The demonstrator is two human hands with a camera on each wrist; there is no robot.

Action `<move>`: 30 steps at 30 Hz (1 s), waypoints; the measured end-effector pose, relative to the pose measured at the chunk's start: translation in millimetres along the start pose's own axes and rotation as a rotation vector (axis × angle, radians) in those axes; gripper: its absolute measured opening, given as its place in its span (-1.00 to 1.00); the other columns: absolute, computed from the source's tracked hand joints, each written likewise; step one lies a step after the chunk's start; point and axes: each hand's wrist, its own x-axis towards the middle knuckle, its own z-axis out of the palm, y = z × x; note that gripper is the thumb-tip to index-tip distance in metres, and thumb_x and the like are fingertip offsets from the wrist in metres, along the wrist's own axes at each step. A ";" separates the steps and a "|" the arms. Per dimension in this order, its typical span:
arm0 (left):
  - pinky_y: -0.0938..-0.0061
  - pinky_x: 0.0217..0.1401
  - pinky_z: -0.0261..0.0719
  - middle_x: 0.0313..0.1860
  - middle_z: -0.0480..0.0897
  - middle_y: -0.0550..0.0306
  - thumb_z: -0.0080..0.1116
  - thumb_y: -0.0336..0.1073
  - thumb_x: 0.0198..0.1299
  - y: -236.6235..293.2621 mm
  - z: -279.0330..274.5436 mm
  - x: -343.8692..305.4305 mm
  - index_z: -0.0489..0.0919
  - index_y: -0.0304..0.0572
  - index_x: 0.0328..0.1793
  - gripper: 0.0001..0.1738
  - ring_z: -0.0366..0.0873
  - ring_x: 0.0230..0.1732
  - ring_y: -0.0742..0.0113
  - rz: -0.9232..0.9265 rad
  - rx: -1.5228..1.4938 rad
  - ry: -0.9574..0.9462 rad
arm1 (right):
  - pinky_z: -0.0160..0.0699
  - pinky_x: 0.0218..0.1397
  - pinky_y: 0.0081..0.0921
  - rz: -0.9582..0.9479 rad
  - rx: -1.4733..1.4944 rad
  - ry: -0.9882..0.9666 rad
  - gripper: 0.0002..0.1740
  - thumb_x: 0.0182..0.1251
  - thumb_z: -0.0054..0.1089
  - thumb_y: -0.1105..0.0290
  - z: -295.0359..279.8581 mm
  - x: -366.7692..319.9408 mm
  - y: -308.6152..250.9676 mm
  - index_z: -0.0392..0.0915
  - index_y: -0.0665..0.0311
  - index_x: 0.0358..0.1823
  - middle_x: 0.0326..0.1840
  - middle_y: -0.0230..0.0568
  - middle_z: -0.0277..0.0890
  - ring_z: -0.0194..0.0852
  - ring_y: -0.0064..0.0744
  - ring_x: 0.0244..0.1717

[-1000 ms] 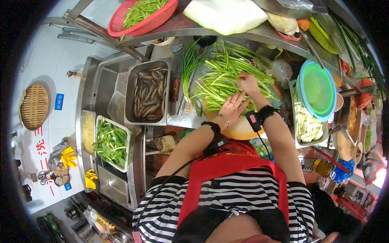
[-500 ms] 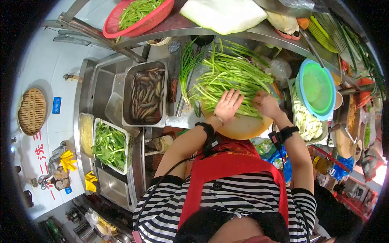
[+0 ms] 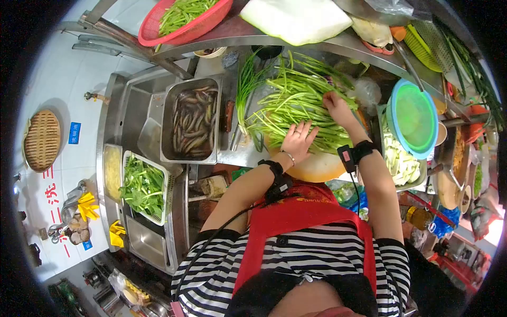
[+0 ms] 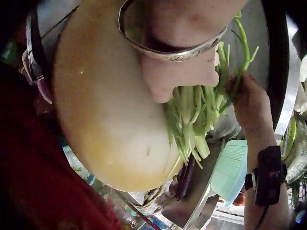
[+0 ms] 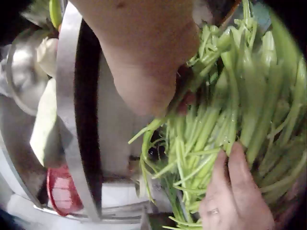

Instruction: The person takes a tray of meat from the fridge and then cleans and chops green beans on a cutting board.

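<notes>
Long green stalks (image 3: 296,100) lie in a loose heap over a round yellowish board (image 3: 317,170). My left hand (image 3: 299,141) rests on their near side, fingers spread and fairly straight; in the right wrist view its fingers (image 5: 235,179) press on the stalks (image 5: 216,110). At the heap's right side, my right hand (image 3: 340,110) has curled fingers. The left wrist view shows this hand (image 4: 250,98) pinching a thin green stalk (image 4: 244,43). In the right wrist view its fingertips are partly hidden behind the hand.
A metal tray (image 3: 165,124) of dark eel-like pieces stands left, beside green onions (image 3: 247,84). A blue basin (image 3: 391,113) with a green strainer sits right, above a tray of pale cut pieces (image 3: 402,168). A metal shelf edge (image 3: 296,43) runs behind the heap.
My right hand went from the heap's middle down to its near right edge, then up to its right side. My left hand shifted slightly and stayed on the stalks.
</notes>
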 end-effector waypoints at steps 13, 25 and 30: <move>0.21 0.28 0.18 0.26 0.30 0.05 0.28 0.04 -0.24 0.1 12.9 -14.5 0.36 -0.10 0.27 -0.14 0.22 0.27 0.10 0.221 0.114 0.424 | 0.41 -0.22 -0.47 -0.170 0.058 -0.035 -0.79 0.19 0.12 0.46 -20.5 -59.2 -25.0 0.53 0.21 -0.12 -0.35 -0.25 0.51 0.45 -0.34 -0.30; 0.09 0.49 -0.08 0.35 0.24 -0.07 0.36 0.07 -0.23 -31.7 -37.1 7.0 0.23 -0.22 0.35 0.00 0.07 0.43 0.02 0.080 -0.069 -0.242 | 0.12 0.33 -0.06 -0.288 -0.673 -0.269 0.02 -0.13 0.36 -0.05 20.7 -98.2 -43.3 0.09 0.16 0.36 0.41 -0.02 0.01 0.04 -0.05 0.37; 0.20 0.09 0.48 -0.07 0.58 -0.11 0.19 -0.22 -0.03 -133.7 -54.6 30.9 0.54 -0.23 -0.02 -0.58 0.52 -0.04 0.01 -0.360 -0.235 0.360 | -0.11 0.45 -0.05 -0.234 -0.783 -0.286 0.15 -0.09 0.30 -0.16 35.9 -103.8 -35.7 -0.12 0.15 0.45 0.52 -0.06 -0.25 -0.17 -0.05 0.47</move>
